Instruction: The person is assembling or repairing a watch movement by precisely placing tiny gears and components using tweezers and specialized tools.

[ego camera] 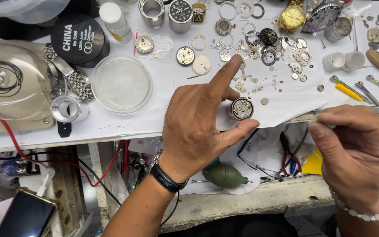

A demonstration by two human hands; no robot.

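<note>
Left hand (198,127) fingers spread beside watch movement (241,108); right hand (356,151) fingers pinched, contents unclear; round black white-lettered tin (77,38) far left

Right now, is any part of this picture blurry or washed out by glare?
Head view: the left hand and watch movement look sharp; the right hand is slightly soft; bright even light whitens the paper sheet; the glass dome at left shows reflections and bends with edge distortion.

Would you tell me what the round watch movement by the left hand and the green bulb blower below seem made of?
Watch movement: metal, apparently steel with brass-toned parts, judging by its bright glints. Bulb blower: probably rubber, given its matte, dull green skin. Left hand is beside the movement.
</note>
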